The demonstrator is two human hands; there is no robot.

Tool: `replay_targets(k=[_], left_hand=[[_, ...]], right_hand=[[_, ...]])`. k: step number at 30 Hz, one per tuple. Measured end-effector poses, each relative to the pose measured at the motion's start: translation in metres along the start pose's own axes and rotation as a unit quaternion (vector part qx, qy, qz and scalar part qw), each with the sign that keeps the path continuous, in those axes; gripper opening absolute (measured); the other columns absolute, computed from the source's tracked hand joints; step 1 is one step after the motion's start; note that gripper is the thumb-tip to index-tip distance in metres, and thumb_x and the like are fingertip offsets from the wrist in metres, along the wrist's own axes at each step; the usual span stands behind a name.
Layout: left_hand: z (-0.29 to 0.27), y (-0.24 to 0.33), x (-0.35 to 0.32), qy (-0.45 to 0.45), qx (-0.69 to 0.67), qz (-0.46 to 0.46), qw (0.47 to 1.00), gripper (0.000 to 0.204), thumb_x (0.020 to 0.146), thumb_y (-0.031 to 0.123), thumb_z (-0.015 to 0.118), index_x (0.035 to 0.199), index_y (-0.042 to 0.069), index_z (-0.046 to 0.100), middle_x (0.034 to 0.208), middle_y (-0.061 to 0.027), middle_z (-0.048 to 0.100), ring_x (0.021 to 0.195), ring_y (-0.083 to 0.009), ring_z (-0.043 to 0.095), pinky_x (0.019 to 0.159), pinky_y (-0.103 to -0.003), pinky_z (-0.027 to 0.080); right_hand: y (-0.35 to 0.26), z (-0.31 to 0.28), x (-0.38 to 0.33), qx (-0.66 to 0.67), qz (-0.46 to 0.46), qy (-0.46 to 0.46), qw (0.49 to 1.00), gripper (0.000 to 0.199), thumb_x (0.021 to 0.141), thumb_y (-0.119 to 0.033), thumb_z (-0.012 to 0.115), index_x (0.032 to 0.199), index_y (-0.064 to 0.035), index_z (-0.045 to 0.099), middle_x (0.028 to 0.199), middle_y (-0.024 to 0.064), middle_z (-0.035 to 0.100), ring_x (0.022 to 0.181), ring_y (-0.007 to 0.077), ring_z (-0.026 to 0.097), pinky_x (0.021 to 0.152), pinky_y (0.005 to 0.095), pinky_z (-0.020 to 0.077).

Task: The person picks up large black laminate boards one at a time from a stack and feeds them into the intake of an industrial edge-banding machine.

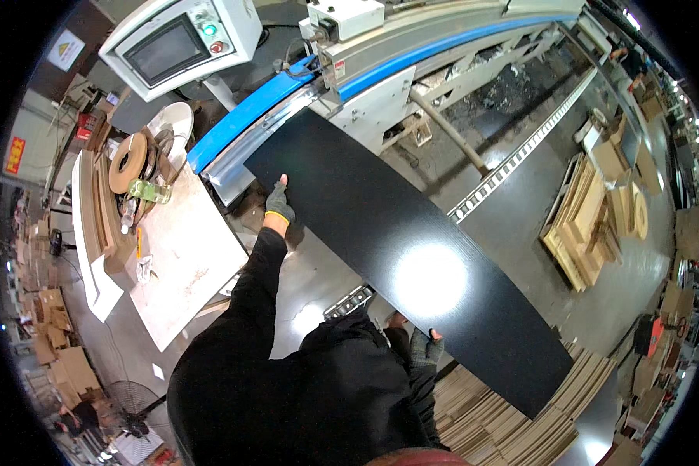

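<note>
Simply long glossy black panel [400, 248]

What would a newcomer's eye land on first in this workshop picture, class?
A long black panel crosses the middle, catching a bright glare. The gloved left hand steadies its near edge and the right hand grips it lower down. Above left sits a white control box beside a blue-edged machine rail.

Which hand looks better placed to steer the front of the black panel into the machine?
Probably the left hand: it grips the black panel's edge close to the end lying at the blue-railed machine. The right hand holds the edge much farther back, near the stacked boards.
</note>
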State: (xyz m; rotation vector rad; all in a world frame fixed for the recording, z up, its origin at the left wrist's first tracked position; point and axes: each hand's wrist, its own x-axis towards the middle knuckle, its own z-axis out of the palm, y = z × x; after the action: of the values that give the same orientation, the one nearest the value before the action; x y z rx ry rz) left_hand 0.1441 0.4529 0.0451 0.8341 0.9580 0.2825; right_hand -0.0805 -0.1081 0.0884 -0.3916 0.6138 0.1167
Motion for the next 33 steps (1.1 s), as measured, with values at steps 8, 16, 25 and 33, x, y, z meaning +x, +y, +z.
replay_targets(k=[8, 16, 25, 33], left_hand=[[0.02, 0.018, 0.002, 0.076, 0.024, -0.045, 0.996, 0.077, 0.075, 0.051, 0.084, 0.13, 0.004, 0.059, 0.134, -0.0116, 0.058, 0.113, -0.0287, 0.059, 0.096, -0.043, 0.05], [0.015, 0.021, 0.018, 0.167, 0.086, 0.006, 0.982, 0.09, 0.069, 0.053, 0.088, 0.136, 0.004, 0.054, 0.138, -0.0148, 0.055, 0.12, -0.0306, 0.054, 0.102, -0.043, 0.045], [0.016, 0.027, 0.039, 0.139, 0.126, 0.002, 0.982, 0.09, 0.076, 0.057, 0.081, 0.145, 0.009, 0.049, 0.153, -0.0142, 0.043, 0.136, -0.0287, 0.044, 0.112, -0.04, 0.034], [0.062, 0.033, -0.003, 0.35, 0.471, 0.159, 0.794, 0.114, 0.067, 0.078, 0.072, 0.137, -0.009, 0.046, 0.134, -0.0276, 0.057, 0.124, -0.0407, 0.056, 0.11, -0.048, 0.037]], right_hand=[[0.05, -0.058, -0.003, 0.063, 0.151, 0.082, 0.983, 0.056, 0.088, -0.024, 0.07, 0.136, -0.002, 0.05, 0.135, 0.0169, 0.054, 0.122, 0.0302, 0.053, 0.101, 0.0458, 0.0502], [-0.041, -0.097, -0.052, 0.022, -0.074, 0.261, 0.962, 0.076, 0.082, -0.05, 0.077, 0.14, -0.0079, 0.051, 0.142, 0.0093, 0.052, 0.12, 0.0297, 0.054, 0.091, 0.045, 0.0508], [-0.13, -0.191, -0.062, 0.068, -0.096, 0.269, 0.956, 0.085, 0.086, -0.058, 0.069, 0.146, -0.0039, 0.043, 0.155, 0.0123, 0.039, 0.132, 0.0339, 0.044, 0.11, 0.047, 0.0416], [-0.129, -0.157, -0.087, 0.066, -0.078, 0.316, 0.943, 0.097, 0.078, -0.06, 0.073, 0.148, -0.0022, 0.041, 0.157, 0.0115, 0.036, 0.135, 0.0354, 0.041, 0.114, 0.043, 0.0382]])
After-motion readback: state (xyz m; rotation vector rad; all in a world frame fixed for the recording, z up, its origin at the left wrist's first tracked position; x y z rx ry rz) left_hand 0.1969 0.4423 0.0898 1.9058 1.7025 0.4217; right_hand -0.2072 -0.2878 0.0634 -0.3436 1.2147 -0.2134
